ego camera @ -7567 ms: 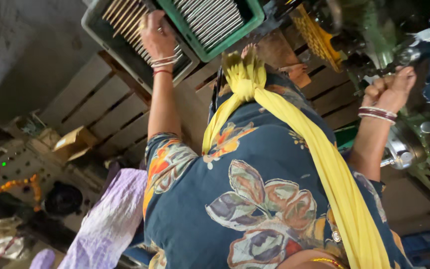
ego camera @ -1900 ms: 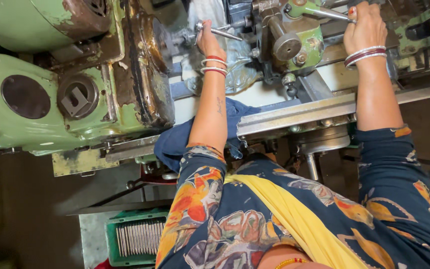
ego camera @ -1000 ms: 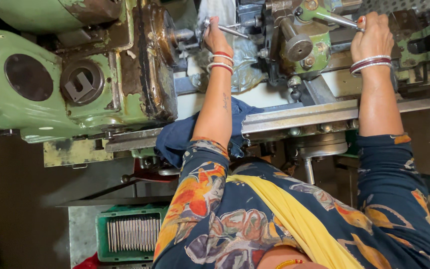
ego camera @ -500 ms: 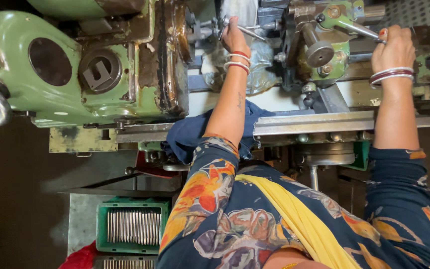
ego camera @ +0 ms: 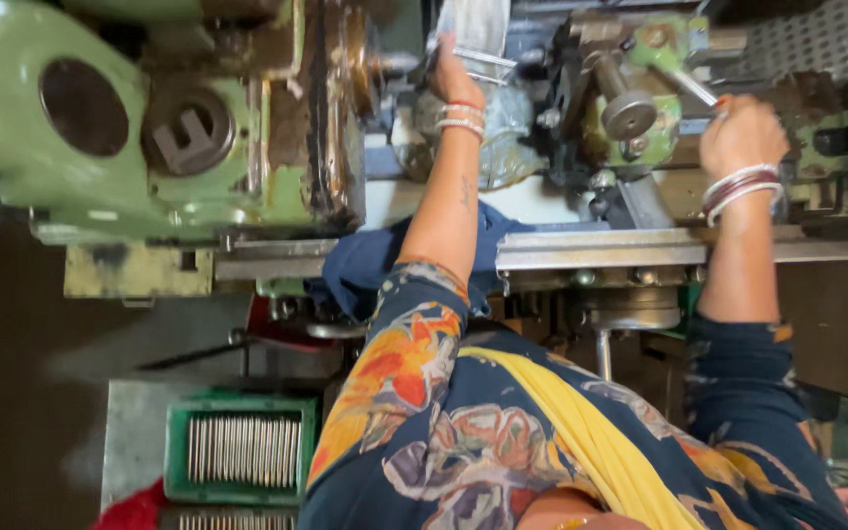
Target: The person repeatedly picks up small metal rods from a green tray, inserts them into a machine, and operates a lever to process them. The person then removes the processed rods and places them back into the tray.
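My left hand (ego camera: 453, 80) reaches up to the spindle of a worn green lathe (ego camera: 149, 128), and its fingers are closed around a thin metal rod (ego camera: 491, 65) beside a clear plastic sheet (ego camera: 478, 25). My right hand (ego camera: 738, 132) is closed on a slim metal lever handle (ego camera: 689, 86) that sticks out of the green tool block (ego camera: 630, 108). Bangles sit on both wrists. My floral sleeves and a yellow scarf (ego camera: 581, 432) fill the lower part of the view.
A blue cloth (ego camera: 365, 270) hangs off the machine bed under my left forearm. A steel rail (ego camera: 591, 250) runs along the bed's front. Below on the left stands a green crate (ego camera: 242, 450) holding several thin metal rods, with a red cloth (ego camera: 134, 505) beside it.
Several seconds ago my left hand was at the green crate of rods. Since then both hands have stayed on the lathe, on the rod and the lever; only the view has shifted slightly.
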Tool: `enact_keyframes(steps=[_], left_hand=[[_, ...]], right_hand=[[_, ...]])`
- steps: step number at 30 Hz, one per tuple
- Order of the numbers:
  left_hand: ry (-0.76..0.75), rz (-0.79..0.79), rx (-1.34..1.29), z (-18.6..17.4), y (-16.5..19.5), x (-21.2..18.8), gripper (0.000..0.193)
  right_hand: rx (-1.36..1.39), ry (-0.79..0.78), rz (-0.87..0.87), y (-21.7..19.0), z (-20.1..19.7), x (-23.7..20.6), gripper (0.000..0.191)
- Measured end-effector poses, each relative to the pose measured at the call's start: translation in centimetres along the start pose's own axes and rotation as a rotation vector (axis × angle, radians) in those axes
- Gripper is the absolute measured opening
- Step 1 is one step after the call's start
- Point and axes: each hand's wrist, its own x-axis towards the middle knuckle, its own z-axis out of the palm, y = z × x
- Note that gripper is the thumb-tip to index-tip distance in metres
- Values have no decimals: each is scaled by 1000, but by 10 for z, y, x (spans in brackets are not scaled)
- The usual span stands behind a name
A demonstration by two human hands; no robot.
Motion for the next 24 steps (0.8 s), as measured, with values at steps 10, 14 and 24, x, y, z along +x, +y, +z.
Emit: enact_keyframes(steps=[10, 14, 24], left_hand=[[183, -12, 752, -10, -3, -21, 52], [206, -19, 734, -14, 2, -15, 53], [199, -106, 191, -10, 3, -11, 45]], right_hand=[[168, 18, -84, 18, -12, 43, 28], [189, 30, -100, 17, -13, 43, 28], [195, 53, -199, 20, -18, 44, 25]])
